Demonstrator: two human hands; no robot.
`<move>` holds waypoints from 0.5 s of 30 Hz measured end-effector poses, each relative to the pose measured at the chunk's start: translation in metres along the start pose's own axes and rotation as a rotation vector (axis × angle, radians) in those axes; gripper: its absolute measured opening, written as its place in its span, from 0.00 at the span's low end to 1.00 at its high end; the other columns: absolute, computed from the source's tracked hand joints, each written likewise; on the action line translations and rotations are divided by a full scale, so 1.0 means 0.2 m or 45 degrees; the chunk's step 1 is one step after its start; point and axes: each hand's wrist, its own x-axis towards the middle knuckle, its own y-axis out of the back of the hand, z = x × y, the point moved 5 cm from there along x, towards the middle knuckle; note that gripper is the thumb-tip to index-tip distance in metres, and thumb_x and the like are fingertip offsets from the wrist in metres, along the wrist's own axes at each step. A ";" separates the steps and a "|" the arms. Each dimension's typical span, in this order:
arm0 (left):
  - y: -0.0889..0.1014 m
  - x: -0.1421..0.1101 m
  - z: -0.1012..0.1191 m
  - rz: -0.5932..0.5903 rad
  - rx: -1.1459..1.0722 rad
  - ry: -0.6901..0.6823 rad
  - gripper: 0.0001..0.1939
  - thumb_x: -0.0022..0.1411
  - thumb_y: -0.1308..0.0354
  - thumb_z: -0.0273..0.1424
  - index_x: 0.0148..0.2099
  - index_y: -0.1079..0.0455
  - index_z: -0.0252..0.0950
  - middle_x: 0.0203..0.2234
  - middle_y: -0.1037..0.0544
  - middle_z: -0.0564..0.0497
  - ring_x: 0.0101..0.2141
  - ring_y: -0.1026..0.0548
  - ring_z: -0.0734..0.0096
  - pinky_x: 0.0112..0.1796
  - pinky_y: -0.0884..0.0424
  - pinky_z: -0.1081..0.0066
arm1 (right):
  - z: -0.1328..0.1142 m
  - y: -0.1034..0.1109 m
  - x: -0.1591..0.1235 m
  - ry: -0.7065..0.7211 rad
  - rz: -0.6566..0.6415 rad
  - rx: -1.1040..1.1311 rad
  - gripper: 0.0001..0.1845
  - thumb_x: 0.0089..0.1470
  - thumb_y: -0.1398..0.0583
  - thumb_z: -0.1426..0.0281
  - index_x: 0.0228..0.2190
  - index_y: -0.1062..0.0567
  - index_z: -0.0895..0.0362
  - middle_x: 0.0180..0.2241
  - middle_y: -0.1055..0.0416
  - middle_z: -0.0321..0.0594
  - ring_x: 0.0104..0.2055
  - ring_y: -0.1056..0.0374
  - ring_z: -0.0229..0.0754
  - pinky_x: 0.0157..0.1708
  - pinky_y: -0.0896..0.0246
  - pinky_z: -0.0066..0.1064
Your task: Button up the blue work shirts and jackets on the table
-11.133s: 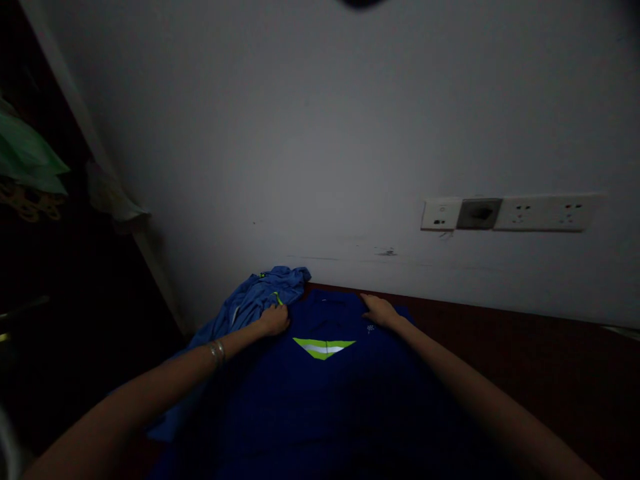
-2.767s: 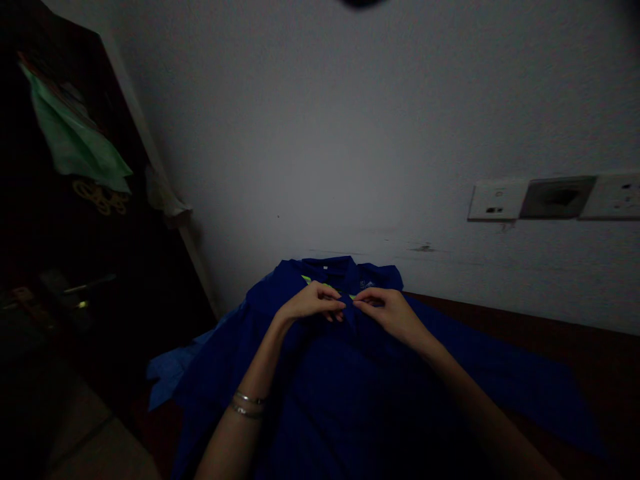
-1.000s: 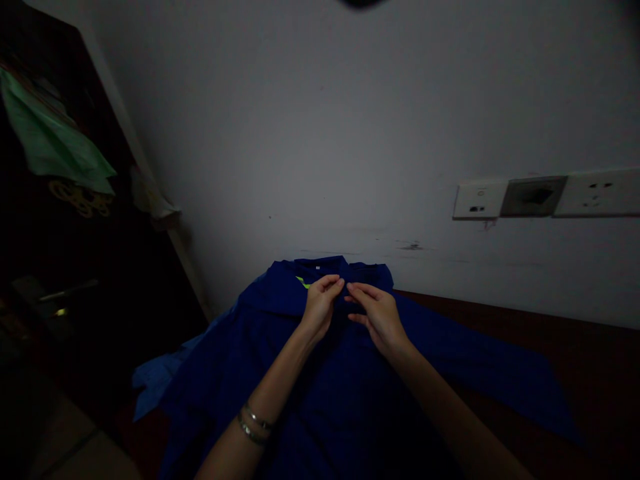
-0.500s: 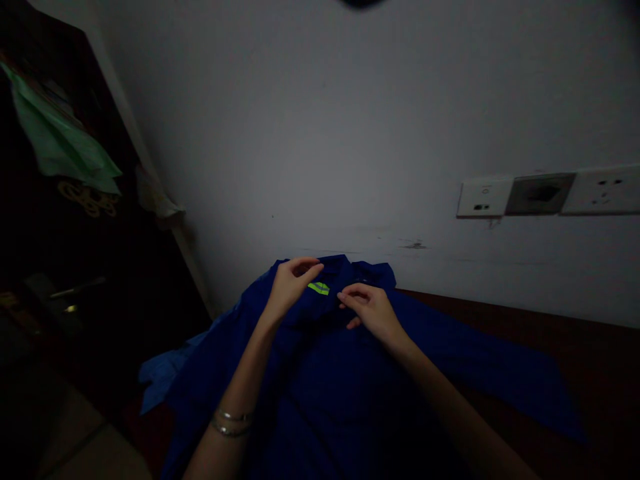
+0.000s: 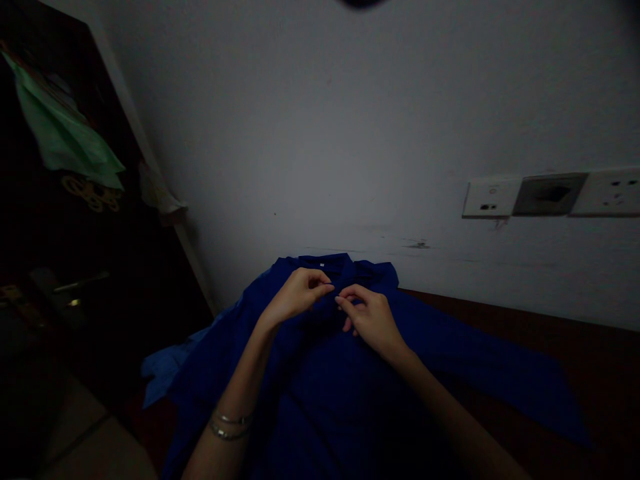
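A dark blue work jacket (image 5: 330, 393) lies spread out with its collar (image 5: 346, 268) towards the wall and one sleeve stretched to the right. Just below the collar, my left hand (image 5: 303, 293) pinches the jacket's front, thumb against fingertips. My right hand (image 5: 370, 320) is closed in a pinch right beside it, on the front edge of the same jacket. The fingertips of both hands almost meet. Whatever small part lies between them is too dark to make out. A small white label (image 5: 322, 265) shows inside the neck.
Under the jacket is a dark reddish surface (image 5: 615, 373) against a pale wall (image 5: 325, 133). Lighter blue cloth (image 5: 165, 367) sticks out at the left. A dark door with a handle (image 5: 80, 283) and hanging green cloth (image 5: 70, 140) stands left. Wall sockets (image 5: 550, 195) are at right.
My left hand has moved down and right to the jacket's front, its fingers closing and covering the yellow-green strip. My right hand has stayed near the same spot, its fingertips closer together.
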 end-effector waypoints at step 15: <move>0.04 0.01 0.07 0.213 -0.072 -0.159 0.07 0.52 0.44 0.31 0.28 0.28 0.33 0.23 0.28 0.51 0.26 0.33 0.73 0.28 0.40 0.76 | 0.03 -0.08 -0.03 -0.493 -0.003 0.785 0.11 0.39 0.37 0.66 0.22 0.31 0.61 0.16 0.33 0.32 0.11 0.43 0.28 0.08 0.49 0.19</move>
